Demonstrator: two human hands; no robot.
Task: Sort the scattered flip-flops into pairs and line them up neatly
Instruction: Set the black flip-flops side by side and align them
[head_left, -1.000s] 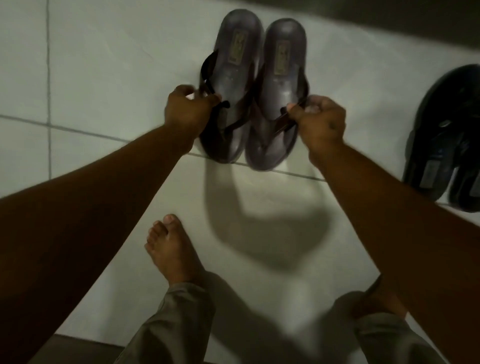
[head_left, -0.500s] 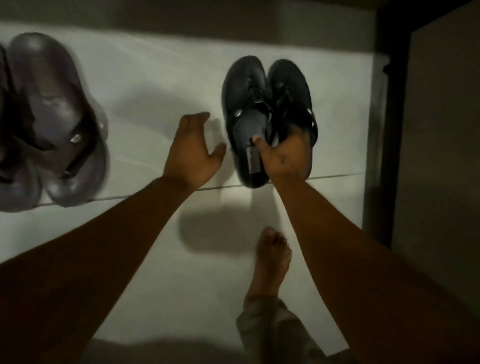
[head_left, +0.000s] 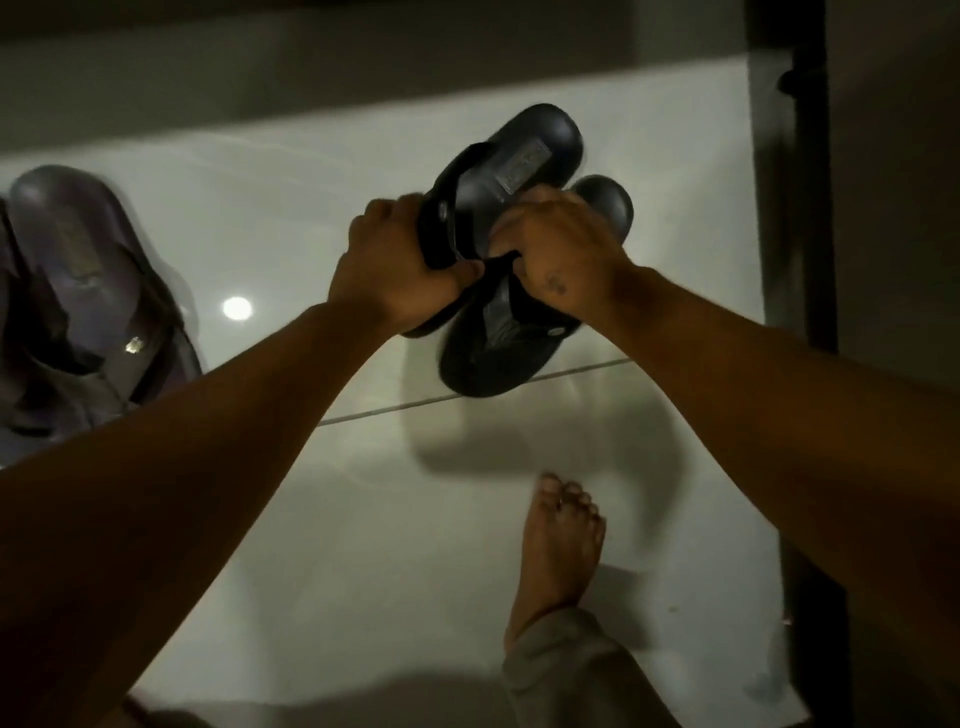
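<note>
Black foam or rubber, by the look of it — the two black flip-flops (head_left: 498, 332) probably weighed little and bent easily. The left hand (head_left: 400, 270) was closed around the strap and edge of one; the right hand (head_left: 561, 249) gripped the other just beside it, both raised above the tile floor (head_left: 311, 519). The straps seemed the surest hold — soles might slip. A purple flip-flop (head_left: 88, 280) lay well left of the left hand.

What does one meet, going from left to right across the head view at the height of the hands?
purple flip-flop → bright light reflection on the floor → left hand → right hand → dark door frame. The black flip-flops in the two hands overlap, so I leave them out.
</note>
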